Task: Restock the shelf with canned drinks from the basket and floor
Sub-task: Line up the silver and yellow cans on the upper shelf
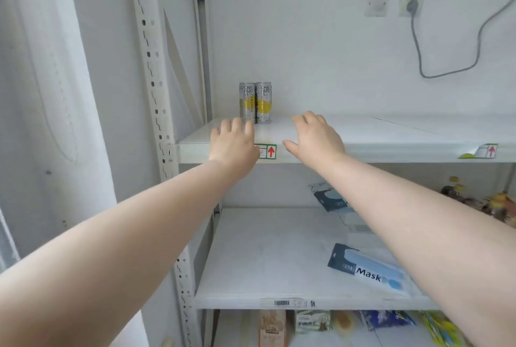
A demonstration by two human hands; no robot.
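Note:
Two tall silver cans with yellow spots stand upright side by side at the back left of the upper white shelf (363, 134): the left can (247, 102) and the right can (263, 102). My left hand (233, 141) reaches over the shelf's front edge just below the left can, fingers extended, holding nothing. My right hand (314, 135) hovers over the shelf to the right of the cans, fingers spread and empty. Neither hand touches a can. No basket is in view.
A mask packet (368, 269) lies on the middle shelf (265, 257), with another packet (331, 200) behind it. Packaged goods (310, 321) fill the bottom shelf. A perforated upright post (155, 67) stands at left. A cable (446, 67) hangs from a wall socket.

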